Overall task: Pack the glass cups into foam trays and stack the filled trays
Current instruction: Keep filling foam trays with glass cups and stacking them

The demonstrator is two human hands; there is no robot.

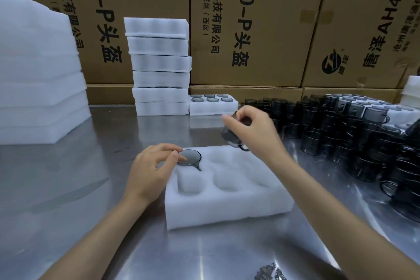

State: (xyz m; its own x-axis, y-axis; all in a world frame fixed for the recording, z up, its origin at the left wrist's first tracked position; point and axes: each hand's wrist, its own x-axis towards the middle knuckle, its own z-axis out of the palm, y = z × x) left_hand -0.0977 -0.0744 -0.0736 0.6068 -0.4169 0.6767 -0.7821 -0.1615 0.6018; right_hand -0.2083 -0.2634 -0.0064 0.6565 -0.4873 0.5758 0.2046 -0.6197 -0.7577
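Tray in hand: a white rectangular foam tray with six round wells (227,202) lies on the shiny steel counter (68,188) in front of the person.
First cup: one smoky grey glass cup with a small handle (189,157) sits in the far-left well, its handle pointing toward the person.
Left hand: the left hand (151,166) rests its fingertips on that cup's rim, fingers loosely bent, pressing or steadying rather than gripping.
Right hand: the right hand (250,127) pinches a second dark glass cup (231,136) in the air above the tray's far edge, tilted; motion blur hides the exact grip.
Progress: judging by the wells, one of six is filled and five are left, so this tray is at its start.
Done already: a tall stack of closed white foam trays (160,66) stands at the back, and just beside it a filled tray showing six cup rims (212,103).
Still to pack: a large crowd of loose dark glass cups (341,134) covers the counter to the right.
Surroundings: a pile of white foam sheets (38,75) at far left; brown printed cardboard cartons (250,25) along the back.
Obstacles: nothing stands between the held cup and the open wells.
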